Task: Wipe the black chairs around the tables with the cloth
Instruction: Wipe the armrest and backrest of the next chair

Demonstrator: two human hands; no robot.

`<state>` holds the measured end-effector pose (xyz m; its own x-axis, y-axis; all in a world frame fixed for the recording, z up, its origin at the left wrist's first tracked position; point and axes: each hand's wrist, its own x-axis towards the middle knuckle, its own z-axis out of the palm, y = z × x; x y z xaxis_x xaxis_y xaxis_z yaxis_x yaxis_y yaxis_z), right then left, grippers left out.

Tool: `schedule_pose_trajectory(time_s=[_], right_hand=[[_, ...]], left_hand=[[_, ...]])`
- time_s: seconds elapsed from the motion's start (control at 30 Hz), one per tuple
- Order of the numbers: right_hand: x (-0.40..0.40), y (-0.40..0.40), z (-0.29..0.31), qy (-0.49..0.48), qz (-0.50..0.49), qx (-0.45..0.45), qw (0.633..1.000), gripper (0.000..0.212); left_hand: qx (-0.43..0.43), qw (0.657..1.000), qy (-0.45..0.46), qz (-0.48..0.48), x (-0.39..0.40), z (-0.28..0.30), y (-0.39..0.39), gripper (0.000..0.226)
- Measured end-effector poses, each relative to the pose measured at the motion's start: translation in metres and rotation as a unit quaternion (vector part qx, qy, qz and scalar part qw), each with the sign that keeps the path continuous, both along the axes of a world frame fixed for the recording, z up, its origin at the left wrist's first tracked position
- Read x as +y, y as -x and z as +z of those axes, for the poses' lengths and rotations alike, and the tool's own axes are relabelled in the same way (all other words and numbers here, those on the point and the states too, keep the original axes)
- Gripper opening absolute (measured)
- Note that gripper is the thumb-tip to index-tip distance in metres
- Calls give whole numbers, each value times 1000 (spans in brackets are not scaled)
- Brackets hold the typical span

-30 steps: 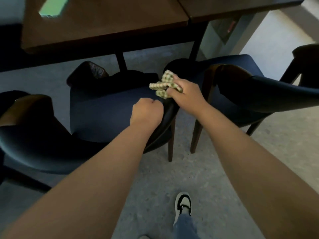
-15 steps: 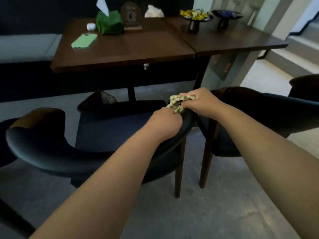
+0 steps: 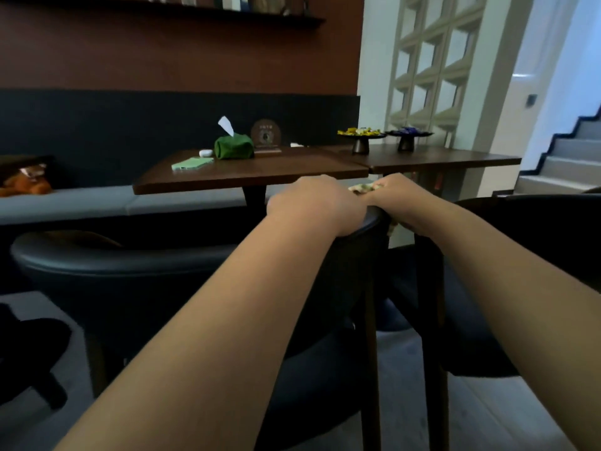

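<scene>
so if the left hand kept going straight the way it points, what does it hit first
Probably the near edge of the brown table: the left hand on the black chair points toward it. Depth is unclear.

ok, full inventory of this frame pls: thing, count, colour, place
chairs: 2, black, foreground, side by side
cloth: 1, pale checked, on the near chair's back rail, mostly hidden by the hands
tables: 2, dark brown, pushed together behind the chairs
tissue box: 1, green, left table
phone: 1, light green, left table
sign: 1, brown, left table
stands: 2, black, right table
bench: 1, grey, along wall
stairs: grey, far right
left hand: on the chair's back rail
right hand: holds the cloth
</scene>
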<state>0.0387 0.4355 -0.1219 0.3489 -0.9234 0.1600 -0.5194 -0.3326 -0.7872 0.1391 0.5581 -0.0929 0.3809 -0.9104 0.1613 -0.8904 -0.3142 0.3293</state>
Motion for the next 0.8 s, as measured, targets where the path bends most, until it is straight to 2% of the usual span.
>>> schedule_pose_trajectory(time_s=[0.1,0.2,0.23,0.3,0.33,0.43,0.47,0.53,0.6,0.67,0.8], right_hand=[[3,0,0,14,-17,-25,999,16],[16,1,5,21,-18,-1,1000,15],[20,1,7,25,-21,1,999,21],[25,2,9,16,-25,-1,1000,25],[25,3,8,33,-24,18,999,21],[21,2,4,28,-28,19,999,14],[21,2,2,26,-31,0,999,14],[21,2,-2,16,-38,-45,998,18],[20,3,-4,10,-46,-63,997,24],[18,2,-5,17,-47,-58,997,21],[22,6,-5,79,-42,-36,995,16]], left_hand=[[5,997,73,12,3,2,-6,28],[72,993,92,14,11,7,-10,22],[106,990,94,11,11,8,-12,20],[163,981,98,-27,16,9,-15,21],[160,979,106,-64,20,9,-16,19],[31,974,78,-211,46,7,-20,17],[-26,972,49,-228,58,4,-22,22],[-164,966,5,-198,80,-4,-25,38],[-281,947,29,-151,100,-14,-30,55],[-328,933,88,-123,115,-21,-36,62],[-343,923,153,-88,120,-27,-36,67]])
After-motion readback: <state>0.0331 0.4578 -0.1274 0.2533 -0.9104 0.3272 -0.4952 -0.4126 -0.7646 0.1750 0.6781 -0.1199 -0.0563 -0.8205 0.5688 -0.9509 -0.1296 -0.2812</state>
